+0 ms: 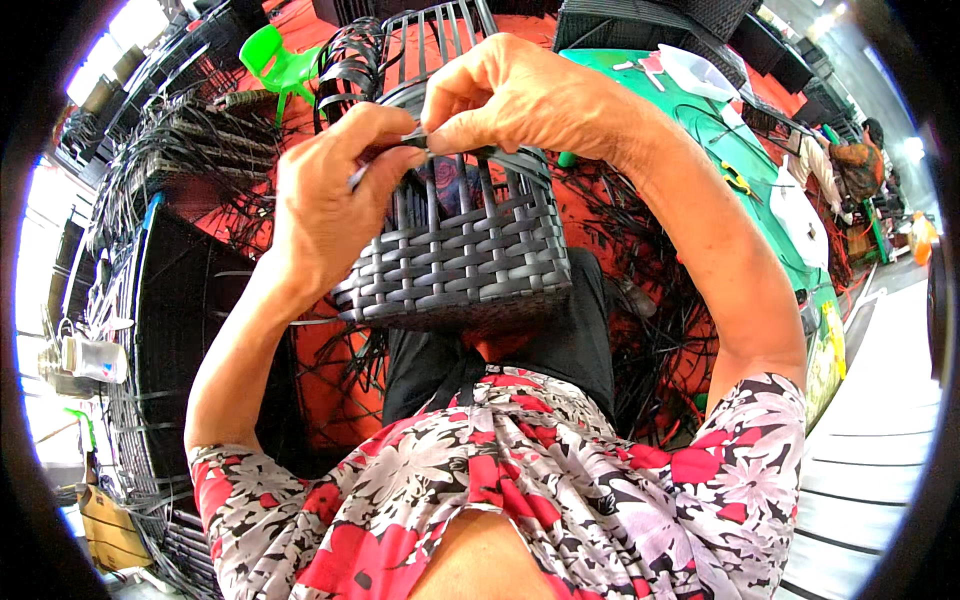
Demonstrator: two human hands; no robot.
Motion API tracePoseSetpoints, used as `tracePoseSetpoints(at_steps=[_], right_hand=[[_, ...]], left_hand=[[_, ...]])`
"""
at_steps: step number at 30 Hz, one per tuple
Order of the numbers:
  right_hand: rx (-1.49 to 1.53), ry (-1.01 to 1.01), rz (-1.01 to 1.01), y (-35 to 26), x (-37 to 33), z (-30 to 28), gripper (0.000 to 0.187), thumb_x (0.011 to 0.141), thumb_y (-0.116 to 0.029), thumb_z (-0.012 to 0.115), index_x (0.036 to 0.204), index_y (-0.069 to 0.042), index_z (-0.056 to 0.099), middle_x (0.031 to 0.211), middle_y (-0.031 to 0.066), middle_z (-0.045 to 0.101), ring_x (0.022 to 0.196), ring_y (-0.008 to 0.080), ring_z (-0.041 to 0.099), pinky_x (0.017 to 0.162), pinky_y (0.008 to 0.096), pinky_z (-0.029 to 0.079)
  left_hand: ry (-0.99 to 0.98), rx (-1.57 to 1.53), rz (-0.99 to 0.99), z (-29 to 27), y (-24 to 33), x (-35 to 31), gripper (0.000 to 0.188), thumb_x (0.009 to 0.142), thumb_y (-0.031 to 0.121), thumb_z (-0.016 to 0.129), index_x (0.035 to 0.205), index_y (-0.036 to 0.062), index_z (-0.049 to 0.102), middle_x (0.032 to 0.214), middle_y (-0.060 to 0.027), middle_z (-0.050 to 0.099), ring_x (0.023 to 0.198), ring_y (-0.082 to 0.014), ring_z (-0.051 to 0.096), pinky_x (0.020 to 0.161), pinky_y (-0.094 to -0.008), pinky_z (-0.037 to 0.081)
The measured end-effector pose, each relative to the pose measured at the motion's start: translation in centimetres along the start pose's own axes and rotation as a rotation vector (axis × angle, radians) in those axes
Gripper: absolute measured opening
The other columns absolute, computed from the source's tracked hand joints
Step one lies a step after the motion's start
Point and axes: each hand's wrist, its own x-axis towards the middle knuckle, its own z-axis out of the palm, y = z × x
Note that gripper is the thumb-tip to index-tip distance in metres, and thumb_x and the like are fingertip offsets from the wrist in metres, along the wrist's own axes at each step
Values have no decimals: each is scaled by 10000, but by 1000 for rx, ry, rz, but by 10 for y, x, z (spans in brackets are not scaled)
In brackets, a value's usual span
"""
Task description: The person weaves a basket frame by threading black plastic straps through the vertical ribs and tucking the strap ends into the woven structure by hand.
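A partly woven frame of black flat strips (465, 250) rests on my lap, its near side closely woven and its far side showing bare upright bars. Over its upper part my two hands meet, fingertips almost touching. My left hand (330, 185) pinches a black strip (408, 135) between thumb and fingers. From the right, my right hand (525, 100) pinches at the same strip, thumb against forefinger. The exact spot where the strip passes through the fingers is partly hidden. A coil of loose black strips (350, 65) hangs at the frame's far left.
To the right stands a green-covered table (690, 120) with a clear plastic container (697, 72) and yellow-handled cutters (737, 178). Black strip scraps (650, 330) litter the red floor. A small green chair (275, 60) is at the far left. Another person (858, 165) sits far right.
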Motion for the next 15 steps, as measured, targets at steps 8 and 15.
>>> tracePoseSetpoints(at_steps=[8,15], right_hand=[[-65,-44,-152,15,-2,8,134,671,-80,683,791,-25,703,698,84,662,657,154,612,633,294,471],[-221,-65,-71,39,-2,-13,122,784,-106,618,800,15,611,683,12,572,672,97,529,631,266,436]], left_hand=[[-203,-262,-416,-11,-14,-3,126,828,93,666,875,-23,666,693,-17,613,646,-61,525,591,-217,423],[17,371,460,15,-5,10,201,662,62,699,855,28,652,877,-88,592,755,-293,559,680,-374,445]])
